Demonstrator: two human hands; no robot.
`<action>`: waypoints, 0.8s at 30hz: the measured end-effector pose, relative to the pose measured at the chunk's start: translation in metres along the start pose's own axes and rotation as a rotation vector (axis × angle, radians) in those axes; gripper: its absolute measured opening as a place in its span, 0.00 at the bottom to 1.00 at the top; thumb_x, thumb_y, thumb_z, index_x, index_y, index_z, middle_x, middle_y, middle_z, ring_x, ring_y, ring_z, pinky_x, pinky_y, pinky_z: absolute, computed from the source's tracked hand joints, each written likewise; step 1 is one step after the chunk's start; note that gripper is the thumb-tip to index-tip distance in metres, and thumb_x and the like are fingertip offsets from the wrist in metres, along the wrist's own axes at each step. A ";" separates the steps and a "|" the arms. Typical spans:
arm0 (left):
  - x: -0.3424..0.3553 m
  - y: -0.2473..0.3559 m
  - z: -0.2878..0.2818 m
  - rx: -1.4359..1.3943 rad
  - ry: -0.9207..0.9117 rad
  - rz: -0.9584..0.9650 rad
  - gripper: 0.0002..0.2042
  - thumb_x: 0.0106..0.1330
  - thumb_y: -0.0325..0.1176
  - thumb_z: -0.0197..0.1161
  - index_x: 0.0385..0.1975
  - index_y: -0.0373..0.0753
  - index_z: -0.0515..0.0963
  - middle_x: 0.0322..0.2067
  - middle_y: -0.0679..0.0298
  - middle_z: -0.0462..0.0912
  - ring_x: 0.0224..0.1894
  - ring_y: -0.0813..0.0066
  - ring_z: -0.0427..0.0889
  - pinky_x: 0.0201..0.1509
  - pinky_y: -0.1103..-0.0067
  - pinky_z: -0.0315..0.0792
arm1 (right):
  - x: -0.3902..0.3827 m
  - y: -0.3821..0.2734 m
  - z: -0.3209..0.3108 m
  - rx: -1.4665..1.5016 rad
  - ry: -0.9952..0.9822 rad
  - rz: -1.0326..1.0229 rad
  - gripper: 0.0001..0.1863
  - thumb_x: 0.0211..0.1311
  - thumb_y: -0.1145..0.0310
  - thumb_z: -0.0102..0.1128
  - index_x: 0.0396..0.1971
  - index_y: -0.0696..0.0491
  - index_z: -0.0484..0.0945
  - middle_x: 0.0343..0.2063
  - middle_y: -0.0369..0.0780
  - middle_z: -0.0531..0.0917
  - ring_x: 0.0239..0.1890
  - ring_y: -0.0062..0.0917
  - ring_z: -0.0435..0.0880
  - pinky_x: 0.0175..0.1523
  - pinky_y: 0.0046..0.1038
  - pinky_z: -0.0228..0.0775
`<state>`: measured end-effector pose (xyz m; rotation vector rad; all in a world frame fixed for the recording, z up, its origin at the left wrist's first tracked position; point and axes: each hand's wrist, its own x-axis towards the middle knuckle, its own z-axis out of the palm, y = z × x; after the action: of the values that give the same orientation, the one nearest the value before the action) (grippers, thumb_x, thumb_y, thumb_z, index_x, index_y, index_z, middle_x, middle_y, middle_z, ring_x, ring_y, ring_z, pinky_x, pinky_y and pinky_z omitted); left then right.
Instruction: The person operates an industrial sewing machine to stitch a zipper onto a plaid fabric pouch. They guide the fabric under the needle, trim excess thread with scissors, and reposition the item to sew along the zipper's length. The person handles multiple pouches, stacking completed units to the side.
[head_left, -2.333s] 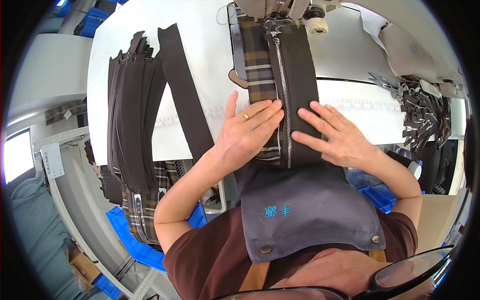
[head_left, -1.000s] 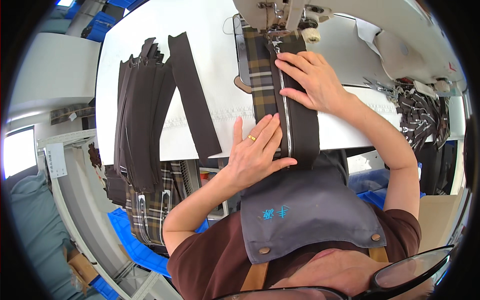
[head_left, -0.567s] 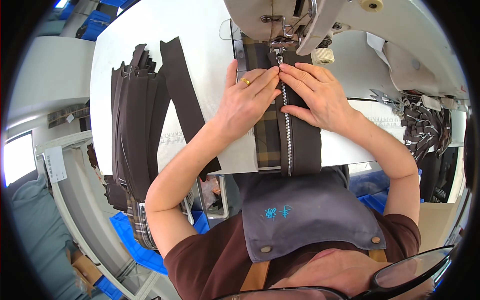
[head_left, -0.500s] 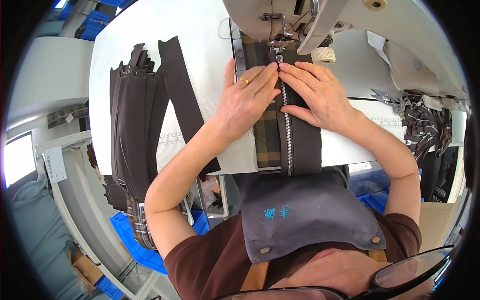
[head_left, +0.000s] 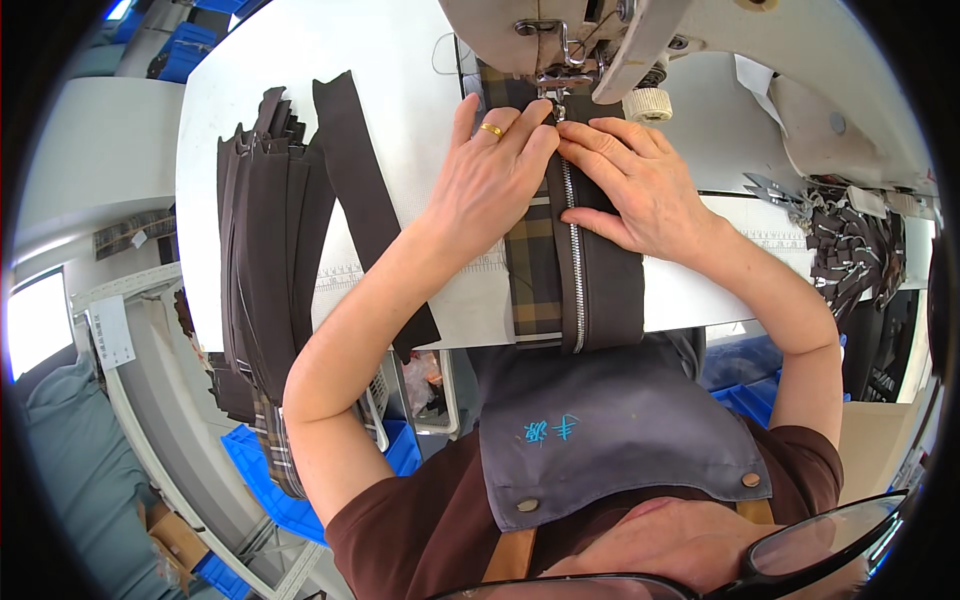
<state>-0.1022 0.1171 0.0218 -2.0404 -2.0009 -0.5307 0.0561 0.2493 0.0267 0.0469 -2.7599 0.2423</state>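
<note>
A long metal-toothed zipper (head_left: 574, 270) on dark brown fabric runs lengthwise beneath the sewing machine (head_left: 560, 45). Its silver slider (head_left: 559, 112) sits just in front of the presser foot. Plaid brown fabric (head_left: 533, 270) lies along the zipper's left side. My left hand (head_left: 490, 170), wearing a gold ring, has bent fingers closed at the zipper beside the slider; its thumb is hidden. Flat on the brown fabric (head_left: 612, 290) right of the teeth rests my right hand (head_left: 640, 185), fingertips by the slider and thumb spread toward the teeth.
A stack of dark brown strips (head_left: 265, 230) hangs over the table's left edge, with one loose strip (head_left: 365, 190) beside it. Scissors (head_left: 775, 192) and a bunch of zipper pieces (head_left: 855, 250) are at the right. A blue bin (head_left: 285, 510) stands below, left.
My left hand has lifted from lying flat; its fingers now bend near the slider and its thumb is tucked out of sight. My right hand has barely shifted.
</note>
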 end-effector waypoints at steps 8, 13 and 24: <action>0.005 -0.004 -0.002 -0.081 0.046 0.001 0.09 0.57 0.28 0.59 0.37 0.36 0.75 0.46 0.64 0.79 0.46 0.67 0.75 0.58 0.62 0.62 | -0.001 0.000 0.001 -0.010 0.000 -0.009 0.29 0.51 0.53 0.63 0.49 0.55 0.72 0.52 0.39 0.72 0.52 0.33 0.70 0.52 0.34 0.64; -0.030 -0.053 -0.042 0.071 -0.041 -0.287 0.11 0.62 0.33 0.58 0.40 0.34 0.77 0.48 0.57 0.78 0.55 0.63 0.73 0.61 0.59 0.59 | 0.001 0.000 -0.001 0.004 0.003 -0.016 0.28 0.51 0.54 0.63 0.49 0.56 0.72 0.54 0.39 0.73 0.53 0.35 0.70 0.53 0.34 0.64; -0.144 0.088 -0.099 -0.105 -0.412 -0.317 0.31 0.55 0.32 0.63 0.62 0.38 0.63 0.63 0.56 0.62 0.64 0.62 0.63 0.65 0.52 0.48 | -0.002 0.001 0.004 -0.025 0.057 -0.048 0.26 0.54 0.53 0.61 0.47 0.56 0.73 0.53 0.37 0.73 0.52 0.34 0.71 0.51 0.33 0.66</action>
<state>-0.0238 -0.0585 0.0592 -2.0316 -2.6136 -0.2904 0.0567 0.2500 0.0222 0.0983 -2.7009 0.1930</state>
